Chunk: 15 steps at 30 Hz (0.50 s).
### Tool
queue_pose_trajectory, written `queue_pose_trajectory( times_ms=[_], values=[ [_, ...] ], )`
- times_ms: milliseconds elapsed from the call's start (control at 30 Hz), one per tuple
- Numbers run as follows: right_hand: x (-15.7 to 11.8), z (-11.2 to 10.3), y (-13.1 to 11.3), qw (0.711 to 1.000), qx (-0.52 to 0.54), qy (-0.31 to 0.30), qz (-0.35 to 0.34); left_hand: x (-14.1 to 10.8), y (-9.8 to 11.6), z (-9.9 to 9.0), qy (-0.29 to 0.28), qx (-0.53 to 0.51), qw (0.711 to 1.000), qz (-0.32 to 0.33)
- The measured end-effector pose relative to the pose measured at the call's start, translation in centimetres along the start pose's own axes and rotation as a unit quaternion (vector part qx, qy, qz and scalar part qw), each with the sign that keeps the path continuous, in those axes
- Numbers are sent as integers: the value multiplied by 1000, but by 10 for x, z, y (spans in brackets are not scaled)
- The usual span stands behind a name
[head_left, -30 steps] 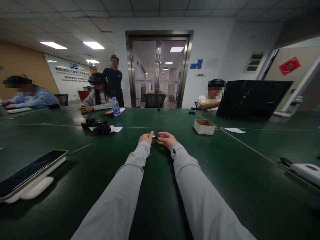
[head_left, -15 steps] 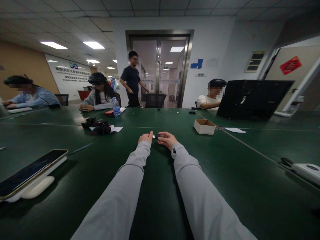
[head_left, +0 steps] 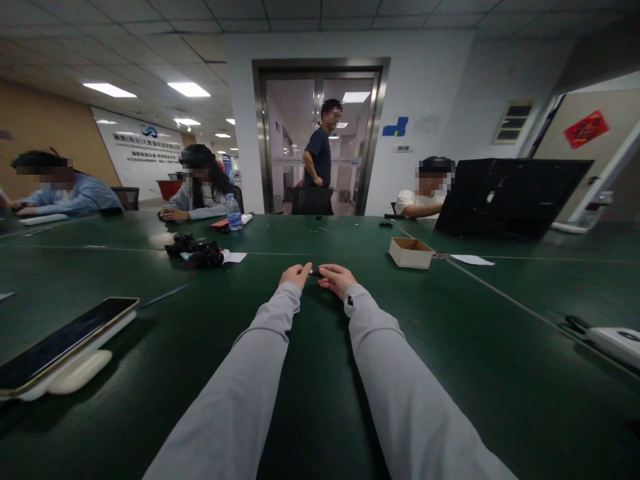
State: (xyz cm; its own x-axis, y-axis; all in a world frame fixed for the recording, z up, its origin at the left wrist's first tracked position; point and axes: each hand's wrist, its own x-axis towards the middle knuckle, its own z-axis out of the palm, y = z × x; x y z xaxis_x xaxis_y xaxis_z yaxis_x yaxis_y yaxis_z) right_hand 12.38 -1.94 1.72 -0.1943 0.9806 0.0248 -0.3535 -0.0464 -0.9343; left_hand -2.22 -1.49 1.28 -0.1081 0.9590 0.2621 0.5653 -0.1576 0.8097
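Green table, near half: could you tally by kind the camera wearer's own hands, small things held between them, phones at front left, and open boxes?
Hands: 2 (left hand, right hand)
Small dark object: 1
Phone: 1
Open box: 1
Total: 5

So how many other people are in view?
4: a person in blue sleeves at far left, a person with grey sleeves nearby, a standing person before the glass doors and a person in white at right. More may be hidden.

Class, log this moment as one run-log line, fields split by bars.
left hand: at small dark object | right hand: holding it | right side: open box | left side: phone
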Motion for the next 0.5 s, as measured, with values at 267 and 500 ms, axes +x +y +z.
queue_pose_trajectory(
  times_ms=[267,500],
  values=[
    [-1,4,-3,999,10,39,3,4,-9,5,-25,-197,975,99],
    [-1,3,-3,999,7,41,8,0,0,-4,-50,-222,971,79]
  ],
)
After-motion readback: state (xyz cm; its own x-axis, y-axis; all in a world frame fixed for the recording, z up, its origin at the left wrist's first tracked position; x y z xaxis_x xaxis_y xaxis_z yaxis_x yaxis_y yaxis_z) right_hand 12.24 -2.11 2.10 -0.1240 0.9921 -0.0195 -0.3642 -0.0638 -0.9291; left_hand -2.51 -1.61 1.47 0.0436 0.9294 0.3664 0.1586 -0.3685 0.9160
